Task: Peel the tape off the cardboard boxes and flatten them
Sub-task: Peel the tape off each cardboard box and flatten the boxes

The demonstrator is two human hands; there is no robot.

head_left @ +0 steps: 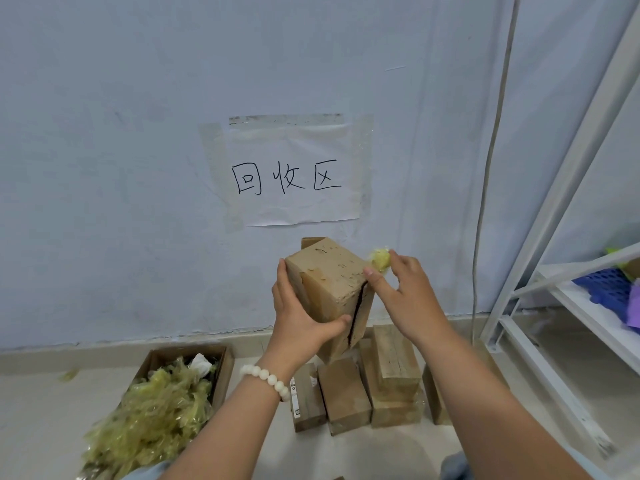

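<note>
Box: cardboard box [329,289], long axis near upright, held above the floor [41,410] at its wall edge.
Left hand [298,317]: wrapped round its lower left side.
Right hand [398,289]: pinching a tape wad [380,259] at its upper right corner, nearest the split seam [356,313].

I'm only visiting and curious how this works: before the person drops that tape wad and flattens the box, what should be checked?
1. Box held steady: left hand grips the box. Ok.
2. Wad free of the box: right hand pinches the wad at the top corner. Cannot tell.
3. Seam opened: a dark slit runs down the side. Ok.
4. All tape off: a glossy patch shows on the near face. Cannot tell.
5. Scrap bin nearby: a bin of tape scraps sits on the floor, lower left. Ok.
</note>
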